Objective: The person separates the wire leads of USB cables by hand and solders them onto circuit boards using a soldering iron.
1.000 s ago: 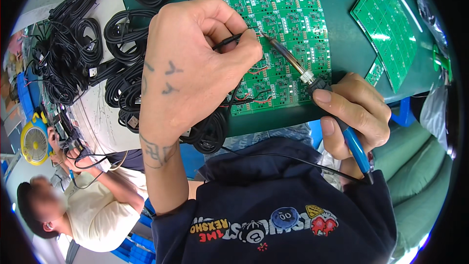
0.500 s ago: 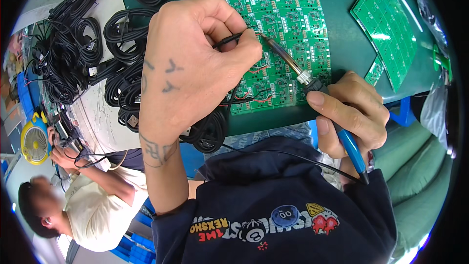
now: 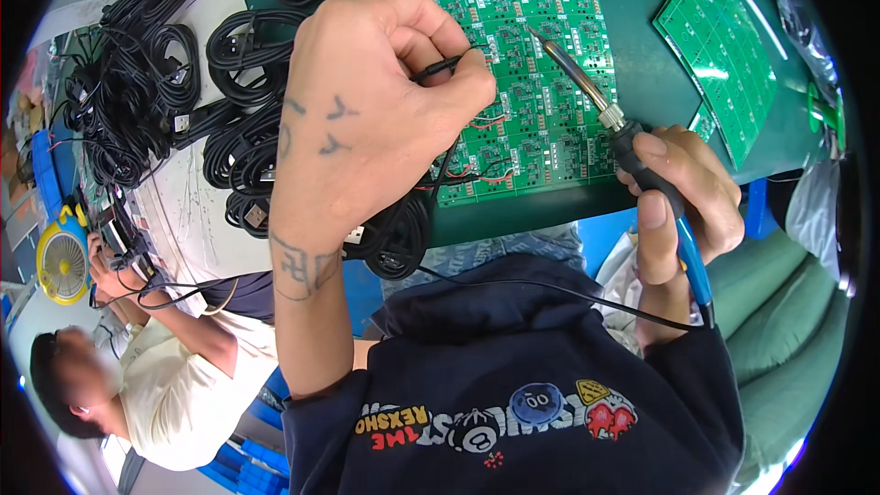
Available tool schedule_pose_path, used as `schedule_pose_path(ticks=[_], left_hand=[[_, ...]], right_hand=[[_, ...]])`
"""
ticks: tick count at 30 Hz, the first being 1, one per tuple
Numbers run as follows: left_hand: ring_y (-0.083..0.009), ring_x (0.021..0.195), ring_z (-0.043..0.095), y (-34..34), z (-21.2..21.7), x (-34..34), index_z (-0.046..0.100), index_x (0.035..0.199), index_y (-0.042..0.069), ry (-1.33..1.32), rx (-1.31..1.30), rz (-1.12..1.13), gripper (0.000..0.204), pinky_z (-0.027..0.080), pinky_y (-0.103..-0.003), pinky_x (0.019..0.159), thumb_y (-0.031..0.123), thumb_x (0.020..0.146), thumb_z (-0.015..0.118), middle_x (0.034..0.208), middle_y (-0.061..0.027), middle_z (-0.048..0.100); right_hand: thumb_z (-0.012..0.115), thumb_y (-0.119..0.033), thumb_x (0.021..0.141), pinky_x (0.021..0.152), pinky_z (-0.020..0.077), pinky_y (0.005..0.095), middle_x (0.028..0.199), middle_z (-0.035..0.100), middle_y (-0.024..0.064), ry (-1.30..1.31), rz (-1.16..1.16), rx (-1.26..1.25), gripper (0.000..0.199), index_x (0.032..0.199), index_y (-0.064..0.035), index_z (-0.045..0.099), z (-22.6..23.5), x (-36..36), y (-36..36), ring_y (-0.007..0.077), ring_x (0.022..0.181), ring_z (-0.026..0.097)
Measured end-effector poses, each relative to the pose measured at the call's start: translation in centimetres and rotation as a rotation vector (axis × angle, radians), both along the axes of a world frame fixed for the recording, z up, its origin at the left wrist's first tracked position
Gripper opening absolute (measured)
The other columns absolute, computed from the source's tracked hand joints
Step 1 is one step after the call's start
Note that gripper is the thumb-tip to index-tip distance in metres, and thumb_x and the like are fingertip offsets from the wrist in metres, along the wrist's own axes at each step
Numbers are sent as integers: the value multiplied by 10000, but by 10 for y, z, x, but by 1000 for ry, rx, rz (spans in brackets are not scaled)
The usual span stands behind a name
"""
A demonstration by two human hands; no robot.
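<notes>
Head view: green board (image 3: 536, 64) lies on the green table (image 3: 642, 9) at 12 o'clock, its left part hidden behind the left hand (image 3: 376, 119). Left hand, fingers pinched together on a thin black wire (image 3: 440, 62); the wire's end is hidden. Right hand (image 3: 678, 197), at 3 o'clock, fist clamped on the blue-handled iron (image 3: 632, 142); tip rests on the board. Since a second ago the iron's tip has swung up from the board's lower right to its upper middle. Second board (image 3: 724, 46) at 2 o'clock, corner cut off. Cable coils (image 3: 247, 55) at 10 o'clock. Yellow fan (image 3: 62, 261) at 8 o'clock, beside a co-worker's hands (image 3: 101, 266), hard to make out.
</notes>
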State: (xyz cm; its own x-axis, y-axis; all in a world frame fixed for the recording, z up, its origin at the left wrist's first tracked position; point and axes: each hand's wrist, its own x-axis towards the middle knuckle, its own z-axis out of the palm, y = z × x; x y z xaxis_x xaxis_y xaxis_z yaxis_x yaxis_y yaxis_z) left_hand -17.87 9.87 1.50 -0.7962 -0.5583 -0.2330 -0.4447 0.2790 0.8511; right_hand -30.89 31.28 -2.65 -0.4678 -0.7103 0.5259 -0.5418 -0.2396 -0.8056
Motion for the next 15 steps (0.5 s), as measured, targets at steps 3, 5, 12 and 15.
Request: schedule_pose_path(ticks=[3, 5, 12, 15], left_hand=[[-21, 502, 368, 1, -1, 0, 706, 821, 15, 20, -32, -5, 16, 262, -177, 495, 18, 832, 718, 586, 46, 587], [-31, 514, 397, 1, 0, 0, 708, 846, 10, 21, -65, -16, 22, 293, -182, 503, 17, 830, 721, 607, 34, 604], [-105, 666, 591, 14, 15, 16, 708, 1025, -14, 167, -301, 40, 217, 483, -227, 640, 19, 814, 747, 806, -48, 707], [-164, 926, 687, 21, 43, 51, 699, 1182, -1, 397, -321, 180, 383, 544, -278, 859, -38, 806, 760, 1053, -101, 742]], right_hand=[[691, -95, 846, 524, 399, 249, 751, 664, 111, 2, -16, 50, 305, 1106, 55, 742, 2, -1, 2, 144, 559, 495], [692, -95, 848, 528, 399, 250, 753, 667, 110, 37, -34, 48, 301, 1105, 53, 742, 3, -1, 3, 142, 563, 497], [696, -95, 859, 557, 415, 250, 784, 693, 102, 36, -101, 93, 282, 1100, 44, 745, 8, 4, 3, 143, 589, 518], [698, -96, 863, 570, 426, 248, 799, 703, 99, 20, -115, 115, 278, 1102, 38, 746, 10, 7, 4, 147, 602, 533]])
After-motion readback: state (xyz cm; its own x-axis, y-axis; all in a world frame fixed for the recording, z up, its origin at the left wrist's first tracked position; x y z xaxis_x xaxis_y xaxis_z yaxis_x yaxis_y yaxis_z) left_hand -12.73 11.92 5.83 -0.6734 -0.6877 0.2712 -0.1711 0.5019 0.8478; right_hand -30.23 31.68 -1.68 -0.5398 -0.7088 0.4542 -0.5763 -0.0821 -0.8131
